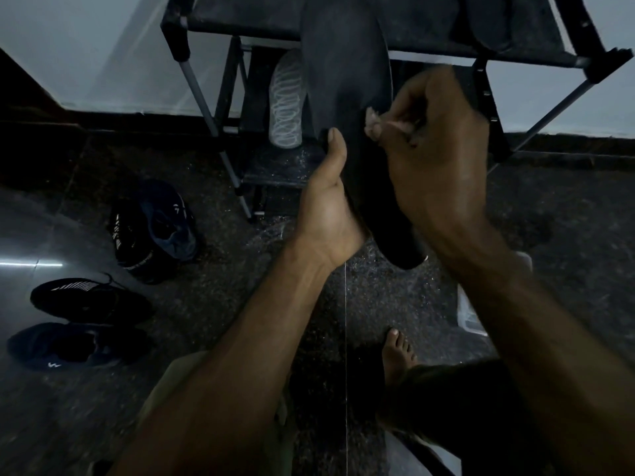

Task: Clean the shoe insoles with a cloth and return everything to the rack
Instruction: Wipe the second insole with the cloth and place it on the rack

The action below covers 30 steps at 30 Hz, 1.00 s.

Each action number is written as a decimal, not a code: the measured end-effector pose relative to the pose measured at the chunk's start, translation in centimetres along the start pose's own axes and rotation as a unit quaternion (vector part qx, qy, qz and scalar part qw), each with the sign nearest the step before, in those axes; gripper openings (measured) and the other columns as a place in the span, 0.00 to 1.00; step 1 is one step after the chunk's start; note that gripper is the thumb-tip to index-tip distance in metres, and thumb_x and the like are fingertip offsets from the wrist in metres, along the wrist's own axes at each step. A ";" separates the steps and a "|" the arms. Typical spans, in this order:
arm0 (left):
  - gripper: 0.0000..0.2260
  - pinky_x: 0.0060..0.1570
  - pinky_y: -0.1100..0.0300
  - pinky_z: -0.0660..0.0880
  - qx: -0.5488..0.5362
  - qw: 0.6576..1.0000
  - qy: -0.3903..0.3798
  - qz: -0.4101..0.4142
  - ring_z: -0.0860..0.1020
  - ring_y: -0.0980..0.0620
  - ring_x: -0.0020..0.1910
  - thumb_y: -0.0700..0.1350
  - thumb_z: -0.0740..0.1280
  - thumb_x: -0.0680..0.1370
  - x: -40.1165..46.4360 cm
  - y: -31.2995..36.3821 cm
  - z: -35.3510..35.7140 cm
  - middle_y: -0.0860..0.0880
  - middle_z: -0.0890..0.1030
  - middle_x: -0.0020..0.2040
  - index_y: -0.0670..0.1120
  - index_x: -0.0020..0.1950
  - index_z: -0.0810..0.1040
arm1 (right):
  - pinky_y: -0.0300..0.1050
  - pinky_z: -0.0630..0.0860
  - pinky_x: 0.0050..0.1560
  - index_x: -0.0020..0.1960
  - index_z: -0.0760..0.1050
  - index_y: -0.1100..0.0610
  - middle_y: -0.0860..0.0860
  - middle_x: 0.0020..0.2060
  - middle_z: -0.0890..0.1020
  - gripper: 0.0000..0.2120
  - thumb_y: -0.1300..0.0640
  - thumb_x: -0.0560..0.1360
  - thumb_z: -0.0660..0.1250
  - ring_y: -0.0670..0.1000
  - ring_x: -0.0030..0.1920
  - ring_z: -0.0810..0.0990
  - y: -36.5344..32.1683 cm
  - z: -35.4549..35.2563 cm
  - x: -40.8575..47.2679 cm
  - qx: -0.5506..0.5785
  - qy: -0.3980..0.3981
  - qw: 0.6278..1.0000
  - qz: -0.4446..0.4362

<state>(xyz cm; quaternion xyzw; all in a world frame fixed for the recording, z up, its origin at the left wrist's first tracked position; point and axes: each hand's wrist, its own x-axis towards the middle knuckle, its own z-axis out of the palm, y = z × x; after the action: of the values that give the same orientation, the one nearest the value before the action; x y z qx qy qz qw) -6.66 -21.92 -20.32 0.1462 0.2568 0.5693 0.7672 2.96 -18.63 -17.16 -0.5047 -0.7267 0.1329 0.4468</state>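
A long black insole (347,84) is held upright in front of the black shoe rack (515,46). My left hand (326,204) grips its left edge near the heel, thumb pressed on the top face. My right hand (436,156) is closed around a small pale cloth (376,123) and presses it against the insole's right side. Another dark insole (488,22) lies on the rack's top shelf at the right.
Three dark sneakers lie on the speckled floor at the left: one (154,228) near the rack and two (89,298) (68,345) closer to me. A white patterned object (287,101) stands on the lower shelf. My bare foot (398,352) and a clear container (469,310) are at the lower right.
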 end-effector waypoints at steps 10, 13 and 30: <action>0.24 0.66 0.50 0.72 0.032 0.999 0.028 -0.017 0.78 0.46 0.61 0.58 0.49 0.83 -0.1 -0.2 0.0 0.44 0.81 0.57 0.44 0.66 0.74 | 0.53 0.79 0.45 0.46 0.74 0.57 0.39 0.38 0.76 0.03 0.62 0.75 0.68 0.44 0.41 0.79 1.3 -0.1 -0.4 -0.026 -0.019 0.999 0.001; 0.24 0.65 0.50 0.73 0.038 0.999 0.030 -0.006 0.77 0.45 0.62 0.57 0.49 0.84 0.1 -0.1 -0.1 0.44 0.80 0.59 0.43 0.70 0.70 | 0.37 0.78 0.44 0.47 0.75 0.59 0.42 0.39 0.78 0.04 0.64 0.75 0.69 0.41 0.42 0.80 1.6 -0.3 -0.4 0.072 -0.024 0.995 0.067; 0.26 0.56 0.54 0.76 0.119 0.990 0.074 0.027 0.81 0.50 0.57 0.57 0.52 0.83 0.9 0.0 -1.2 0.45 0.81 0.60 0.39 0.69 0.72 | 0.50 0.81 0.49 0.44 0.81 0.56 0.55 0.39 0.83 0.09 0.52 0.78 0.67 0.50 0.42 0.82 3.0 -2.5 -5.1 0.231 -0.124 0.906 0.332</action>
<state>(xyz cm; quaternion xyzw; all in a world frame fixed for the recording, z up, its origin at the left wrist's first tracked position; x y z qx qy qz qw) -7.14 -21.14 -21.49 0.2012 0.3748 0.5642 0.7076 7.25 -22.29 -20.32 -0.5790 -0.5151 0.4994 0.3874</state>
